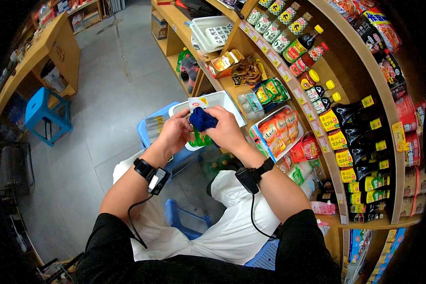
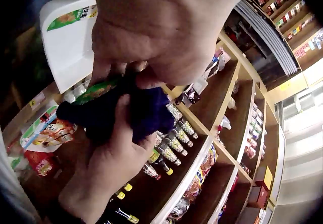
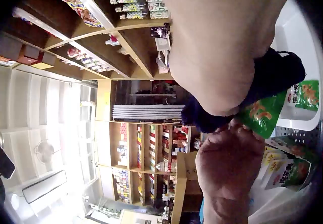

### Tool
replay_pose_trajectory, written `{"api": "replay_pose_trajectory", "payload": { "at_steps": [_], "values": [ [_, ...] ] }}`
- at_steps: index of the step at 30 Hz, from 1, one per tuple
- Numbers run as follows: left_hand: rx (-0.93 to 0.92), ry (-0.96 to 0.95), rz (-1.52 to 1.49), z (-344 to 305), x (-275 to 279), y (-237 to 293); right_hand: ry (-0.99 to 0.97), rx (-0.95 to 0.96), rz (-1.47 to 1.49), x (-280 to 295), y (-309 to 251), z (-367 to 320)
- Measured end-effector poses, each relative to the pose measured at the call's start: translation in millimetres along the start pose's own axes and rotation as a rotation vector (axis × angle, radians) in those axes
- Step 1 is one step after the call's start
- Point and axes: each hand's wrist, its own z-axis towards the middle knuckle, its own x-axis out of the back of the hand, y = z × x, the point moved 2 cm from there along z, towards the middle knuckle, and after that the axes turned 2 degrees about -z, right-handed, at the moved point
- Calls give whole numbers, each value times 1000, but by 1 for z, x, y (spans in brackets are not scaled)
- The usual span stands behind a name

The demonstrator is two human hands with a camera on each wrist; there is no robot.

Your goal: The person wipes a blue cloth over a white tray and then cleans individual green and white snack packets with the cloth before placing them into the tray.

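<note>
Cloth (image 1: 202, 119) in dark blue, bunched dead centre, right hand (image 1: 227, 127) grip curled round it, left hand (image 1: 174, 132) grip pinching what looks like a green packet (image 1: 201, 138) just beneath, white tray (image 1: 222, 102) behind at 12 o'clock, sauce bottles (image 1: 359, 142) at 3 o'clock

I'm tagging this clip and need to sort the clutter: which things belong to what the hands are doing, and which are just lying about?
In hand:
blue cloth, gripped by the right hand
green packet, held by the left hand

Lying about:
white tray under the hands
dark sauce bottles
orange snack packets
blue stool
</note>
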Motion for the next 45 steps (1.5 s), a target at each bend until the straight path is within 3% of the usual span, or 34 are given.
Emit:
{"api": "replay_pose_trajectory", "payload": {
  "at_steps": [9, 12, 19, 25, 30, 34, 38, 45],
  "values": [
    [-102, 135, -98, -6, -23, 12, -120, 107, -3, -4, -2, -5],
    [-104, 164, 17, -1, -16, 7, -139, 2, 19, 0, -1, -4],
    [-73, 161, 29, -4, -23, 3, 145, -25, -21, 0, 12, 0],
    [-26, 127, 65, 1, -7, -4, 18, -36, 11, -10, 12, -5],
    [-124, 204, -81, 2, -12, -2, -152, 43, -22, -11, 1, -5],
    [-165, 252, -42, 4, -8, 0, -184, 206, -29, -14, -1, -7],
    [-226, 309, -71, 7, 3, 4, -167, 234, -62, -12, -2, -9],
    [-295, 412, -7, 4, 1, 14, -57, -51, -91, 2, 15, -3]
  ]
}}
